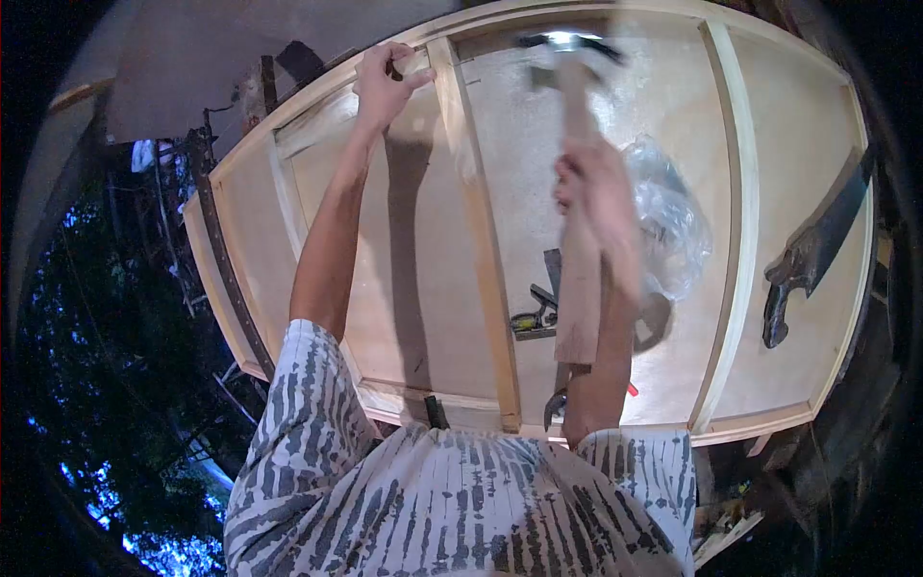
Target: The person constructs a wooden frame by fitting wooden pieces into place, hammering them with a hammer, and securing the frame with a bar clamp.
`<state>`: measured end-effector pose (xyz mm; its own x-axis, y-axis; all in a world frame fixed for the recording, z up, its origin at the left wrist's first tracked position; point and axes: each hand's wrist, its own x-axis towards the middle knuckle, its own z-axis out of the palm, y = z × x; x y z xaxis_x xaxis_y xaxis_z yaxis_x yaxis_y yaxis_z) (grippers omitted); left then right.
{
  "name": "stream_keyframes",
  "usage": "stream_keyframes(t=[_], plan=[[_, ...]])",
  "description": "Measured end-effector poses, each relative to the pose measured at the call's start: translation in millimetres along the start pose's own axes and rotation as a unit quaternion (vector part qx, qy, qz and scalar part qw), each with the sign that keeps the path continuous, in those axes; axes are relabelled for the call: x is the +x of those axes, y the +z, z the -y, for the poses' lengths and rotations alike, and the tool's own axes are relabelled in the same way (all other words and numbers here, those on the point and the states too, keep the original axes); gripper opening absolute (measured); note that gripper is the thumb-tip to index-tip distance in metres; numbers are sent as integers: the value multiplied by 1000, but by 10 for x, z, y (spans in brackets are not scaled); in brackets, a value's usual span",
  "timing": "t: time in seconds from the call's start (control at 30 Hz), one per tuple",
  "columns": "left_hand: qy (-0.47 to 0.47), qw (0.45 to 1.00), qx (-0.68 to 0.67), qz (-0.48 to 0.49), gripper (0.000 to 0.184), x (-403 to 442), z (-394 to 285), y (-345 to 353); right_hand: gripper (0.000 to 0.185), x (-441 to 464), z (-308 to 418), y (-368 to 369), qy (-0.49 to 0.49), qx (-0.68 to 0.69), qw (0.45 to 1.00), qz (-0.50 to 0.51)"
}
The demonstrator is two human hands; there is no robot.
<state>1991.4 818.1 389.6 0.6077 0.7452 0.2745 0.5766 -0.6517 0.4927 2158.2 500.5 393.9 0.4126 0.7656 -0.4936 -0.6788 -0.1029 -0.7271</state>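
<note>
Shirt (461, 510) nearest, right hand (598, 188) grips hammer (579, 288) lengthwise, head (574, 42) away; left hand's (383, 87) hold unclear.

Loose articles and surroundings.
Right: handsaw (829, 231), its handle (781, 306) toward the near side. Left of it: crumpled clear plastic bag (663, 216); nearer and farther left, small tool (535, 323) with a yellow-green part. Left edge: dark foliage (106, 385).
</note>
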Motion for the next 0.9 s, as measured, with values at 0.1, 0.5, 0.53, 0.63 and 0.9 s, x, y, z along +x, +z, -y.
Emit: stream_keyframes(t=[0.1,0.5,0.53,0.63,0.9], plan=[[29,999,18,12,53,-48,-152,47,16,-218,265,-297,-115,48,977,-175],[-12,1000,-1,28,55,4,-196,208,14,-137,232,-465,-54,-23,993,-101],[-3,999,-12,39,54,30,-267,305,16,-103,315,-590,-101,43,977,-183],[-45,997,26,63,55,-26,-252,543,19,91,-177,-541,-142,16,962,-234],[-2,999,-9,39,53,-84,-41,-12,26,-176,145,-350,-78,-18,988,-134]])
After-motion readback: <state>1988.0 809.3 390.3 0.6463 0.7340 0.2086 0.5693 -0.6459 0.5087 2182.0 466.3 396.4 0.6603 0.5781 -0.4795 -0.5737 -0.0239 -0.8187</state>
